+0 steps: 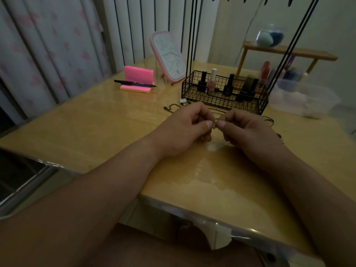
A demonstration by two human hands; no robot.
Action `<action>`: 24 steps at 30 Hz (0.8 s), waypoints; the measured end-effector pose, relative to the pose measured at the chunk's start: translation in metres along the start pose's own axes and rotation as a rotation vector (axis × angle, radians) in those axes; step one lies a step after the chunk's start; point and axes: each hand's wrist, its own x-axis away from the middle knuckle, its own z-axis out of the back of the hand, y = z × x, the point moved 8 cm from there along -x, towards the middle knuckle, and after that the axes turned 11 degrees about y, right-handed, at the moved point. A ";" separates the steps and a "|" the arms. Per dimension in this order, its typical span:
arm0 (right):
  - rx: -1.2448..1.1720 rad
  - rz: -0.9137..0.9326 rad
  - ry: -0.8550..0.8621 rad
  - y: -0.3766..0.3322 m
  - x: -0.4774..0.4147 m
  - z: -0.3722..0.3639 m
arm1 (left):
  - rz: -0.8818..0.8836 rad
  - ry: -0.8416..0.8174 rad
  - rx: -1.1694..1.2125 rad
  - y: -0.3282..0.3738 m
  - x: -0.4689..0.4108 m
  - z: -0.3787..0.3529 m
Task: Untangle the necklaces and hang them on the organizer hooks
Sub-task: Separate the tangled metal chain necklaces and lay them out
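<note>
My left hand and my right hand meet above the middle of the table, thumbs tip to tip. Between the thumbs and forefingers both pinch a small silvery piece of a necklace; the rest of its chain is hidden by my fingers. A black cord necklace with a small silver pendant lies on the table just beyond my left hand. Another dark cord lies right of my right hand. The black wire organizer stands behind my hands, its poles rising to hooks at the top edge.
Nail polish bottles stand in the organizer's basket. A pink mirror, pink sticky notes with a black marker sit at the back. At right stand a wooden shelf and a clear plastic box. The table edge is near me.
</note>
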 end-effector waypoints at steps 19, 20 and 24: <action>0.060 0.086 -0.005 -0.002 0.002 -0.004 | -0.114 0.057 -0.158 0.005 0.004 -0.001; 0.059 0.094 0.000 -0.002 0.002 -0.003 | -0.121 0.056 -0.156 0.006 0.004 -0.002; 0.037 0.114 0.016 -0.002 0.001 -0.002 | -0.145 0.063 -0.157 0.009 0.004 -0.003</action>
